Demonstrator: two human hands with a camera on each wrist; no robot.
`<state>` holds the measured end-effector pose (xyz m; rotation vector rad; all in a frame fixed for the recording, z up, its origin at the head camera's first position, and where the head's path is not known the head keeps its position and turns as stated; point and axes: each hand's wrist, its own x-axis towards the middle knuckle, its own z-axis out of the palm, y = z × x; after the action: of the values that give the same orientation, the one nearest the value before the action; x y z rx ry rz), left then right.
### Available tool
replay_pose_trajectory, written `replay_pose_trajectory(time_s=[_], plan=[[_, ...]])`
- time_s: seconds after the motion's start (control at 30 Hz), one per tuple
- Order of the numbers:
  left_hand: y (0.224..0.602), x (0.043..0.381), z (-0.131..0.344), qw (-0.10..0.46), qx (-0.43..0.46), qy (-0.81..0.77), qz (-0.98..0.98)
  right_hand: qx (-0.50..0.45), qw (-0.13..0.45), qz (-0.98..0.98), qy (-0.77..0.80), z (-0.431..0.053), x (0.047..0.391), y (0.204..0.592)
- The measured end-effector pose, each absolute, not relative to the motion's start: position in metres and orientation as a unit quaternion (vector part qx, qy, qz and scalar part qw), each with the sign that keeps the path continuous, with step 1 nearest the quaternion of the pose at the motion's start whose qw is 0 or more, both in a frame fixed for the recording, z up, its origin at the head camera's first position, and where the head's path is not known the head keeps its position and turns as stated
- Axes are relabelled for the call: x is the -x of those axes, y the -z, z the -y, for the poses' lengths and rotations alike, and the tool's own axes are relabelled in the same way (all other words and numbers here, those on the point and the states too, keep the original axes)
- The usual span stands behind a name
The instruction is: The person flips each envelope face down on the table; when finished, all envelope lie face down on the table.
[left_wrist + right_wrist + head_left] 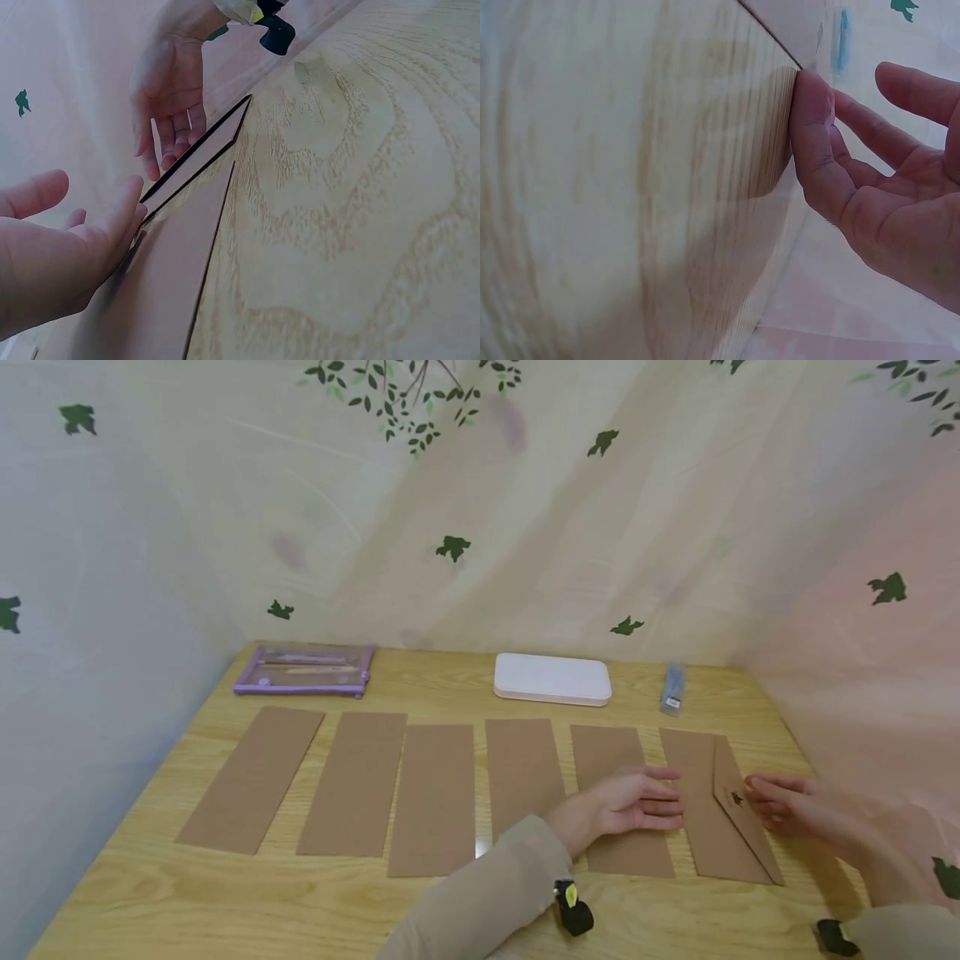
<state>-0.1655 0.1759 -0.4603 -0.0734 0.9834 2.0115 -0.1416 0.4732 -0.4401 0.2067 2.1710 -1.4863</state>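
Observation:
Brown kraft envelopes lie side by side in a row. The rightmost envelope shows its pointed flap along its right side, with a small dark print on it. At its left edge is my left hand, palm turned inward and fingers extended, lying across the neighbouring envelope. On the opposite side, my right hand has its fingertips right at the flap edge. In the right wrist view its fingers bend gently near the tabletop, thumb apart. Neither hand grips anything.
Several plain envelopes continue to the left. Along the back stand a purple-edged clear pencil pouch, a white flat case and a small blue item in clear packaging. A printed cloth backdrop surrounds the wooden table.

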Motion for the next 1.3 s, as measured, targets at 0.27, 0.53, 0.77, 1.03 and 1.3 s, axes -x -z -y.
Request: replay_pose_trajectory(time_s=[0.27,0.53,0.77,1.03,1.3], plan=[[0.459,0.163,-0.177,0.44,0.045,-0.811,-0.384,-0.076,0.242,-0.783,0.567,-0.474,0.14,0.44],[0.453,0.161,-0.177,0.443,0.048,-0.816,-0.369,-0.06,0.233,-0.805,0.542,-0.473,0.139,0.44],[0.453,0.161,-0.177,0.443,0.056,-0.815,-0.368,-0.061,0.236,-0.797,0.553,-0.476,0.139,0.441],[0.45,0.16,-0.177,0.437,0.07,-0.818,-0.368,-0.024,0.291,-0.791,0.538,-0.482,0.142,0.433],[0.449,0.164,-0.174,0.44,0.044,-0.813,-0.38,0.012,0.318,-0.693,0.646,-0.481,0.142,0.44]])
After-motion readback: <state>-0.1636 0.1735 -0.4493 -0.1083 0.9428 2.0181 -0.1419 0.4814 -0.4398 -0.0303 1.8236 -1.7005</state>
